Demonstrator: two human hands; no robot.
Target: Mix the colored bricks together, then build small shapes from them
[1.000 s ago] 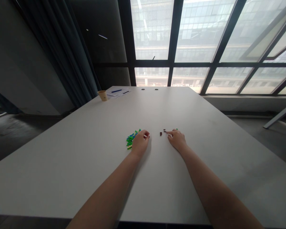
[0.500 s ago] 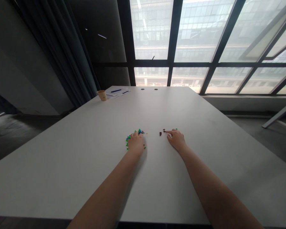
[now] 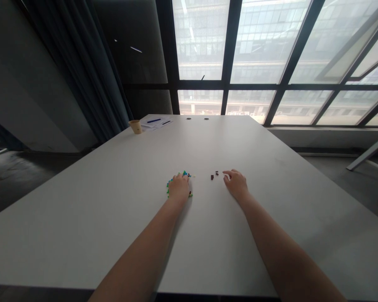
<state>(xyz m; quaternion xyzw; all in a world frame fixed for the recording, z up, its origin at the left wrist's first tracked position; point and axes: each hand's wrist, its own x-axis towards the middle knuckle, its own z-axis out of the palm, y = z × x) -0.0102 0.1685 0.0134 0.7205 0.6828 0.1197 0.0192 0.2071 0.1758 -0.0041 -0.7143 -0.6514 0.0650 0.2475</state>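
Observation:
Small green and blue toy-brick-like pieces (image 3: 185, 173) lie in a loose pile at the table's middle. My left hand (image 3: 178, 186) rests over this pile, fingers bent down among the pieces; what they pinch, if anything, is hidden. A dark brown block (image 3: 212, 177) sits right of the pile, with smaller dark brown pieces (image 3: 217, 173) just beyond it. Right of those, my right hand (image 3: 236, 183) is open, its index finger stretched toward the brown pieces without touching them. Nothing shows between its thumb and finger.
The white table (image 3: 189, 251) spreads around both hands. At its far left corner stand a tan paper cup (image 3: 135, 126) and papers (image 3: 149, 126) with a blue pen (image 3: 153, 121). Two round dark discs (image 3: 206, 119) sit near the far edge, before the windows.
My right hand has drawn back slightly to the right, its index finger leaving the small brown pieces. A green piece beyond that hand no longer shows. My left hand stays at the pile.

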